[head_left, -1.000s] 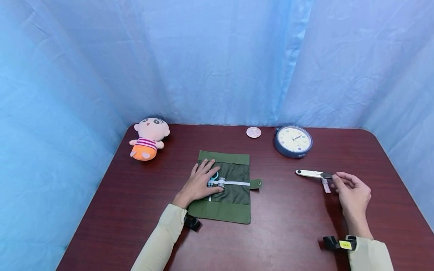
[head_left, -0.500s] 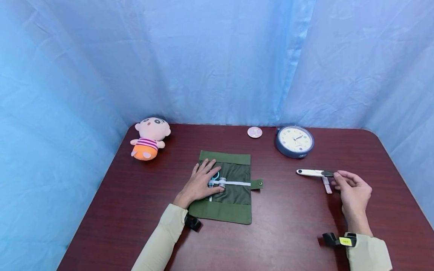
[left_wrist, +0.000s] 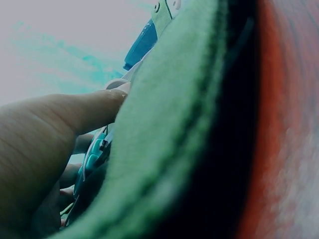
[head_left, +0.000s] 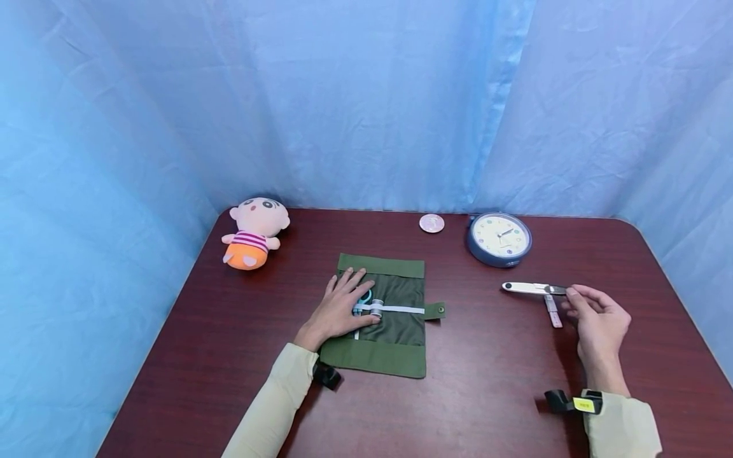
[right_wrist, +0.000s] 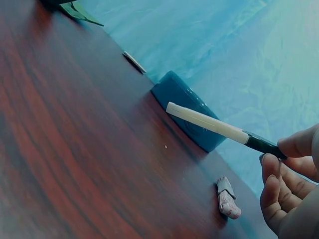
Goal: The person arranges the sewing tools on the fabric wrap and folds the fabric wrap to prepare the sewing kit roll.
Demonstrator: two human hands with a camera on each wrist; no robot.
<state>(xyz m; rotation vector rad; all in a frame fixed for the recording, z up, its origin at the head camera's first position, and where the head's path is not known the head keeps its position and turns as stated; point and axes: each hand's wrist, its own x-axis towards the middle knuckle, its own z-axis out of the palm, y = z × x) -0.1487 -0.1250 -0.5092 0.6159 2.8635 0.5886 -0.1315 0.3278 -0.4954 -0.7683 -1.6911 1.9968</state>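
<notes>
My left hand (head_left: 338,312) lies with spread fingers on the left part of an unfolded green fabric sewing kit (head_left: 395,359). Under the kit's white elastic band sit teal-handled scissors (head_left: 366,297), partly covered by the fingers, and a grey thread spool (head_left: 376,308). At the right, my right hand (head_left: 601,321) pinches the black end of a slim white tool (head_left: 525,288) between thumb and fingers. The tool points left, held above the table; its exact kind is unclear. Beneath it lies a small folded tape measure (right_wrist: 227,199), pale with pink marks and a band round it.
A blue round alarm clock (head_left: 498,240) stands behind the white tool. Left of the clock lies a pink round badge (head_left: 432,223). A plush doll (head_left: 251,235) rests at the back left of the dark red table (head_left: 481,394). Blue curtains (head_left: 355,108) hang behind.
The right hand has raised the white tool very slightly, uncovering a little more of the tape measure. The left hand stays in place on the sewing kit.
</notes>
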